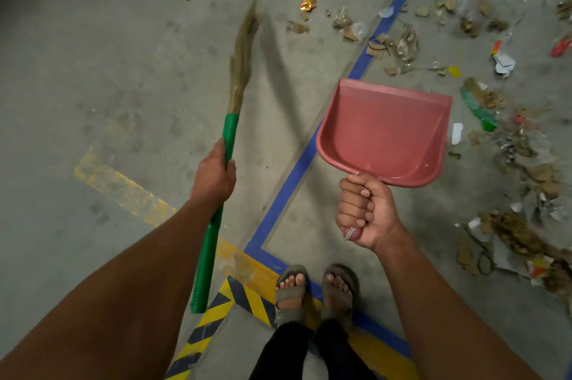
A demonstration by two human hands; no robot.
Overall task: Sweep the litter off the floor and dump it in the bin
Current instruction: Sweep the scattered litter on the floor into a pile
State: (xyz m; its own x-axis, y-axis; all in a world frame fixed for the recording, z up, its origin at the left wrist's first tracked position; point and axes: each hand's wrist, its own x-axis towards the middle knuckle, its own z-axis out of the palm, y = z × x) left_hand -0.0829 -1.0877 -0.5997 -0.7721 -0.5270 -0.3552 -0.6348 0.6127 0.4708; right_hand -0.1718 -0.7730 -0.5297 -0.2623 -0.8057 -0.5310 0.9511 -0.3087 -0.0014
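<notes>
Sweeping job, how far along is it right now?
Barely started. Done: nothing visibly collected; the dustpan is empty. In hand: the left hand grips the broom, the right hand holds the dustpan. Left: the litter scattered across the floor to the right; no bin is in view.

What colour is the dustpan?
The dustpan is reddish pink, seen clearly in the head view.
</notes>
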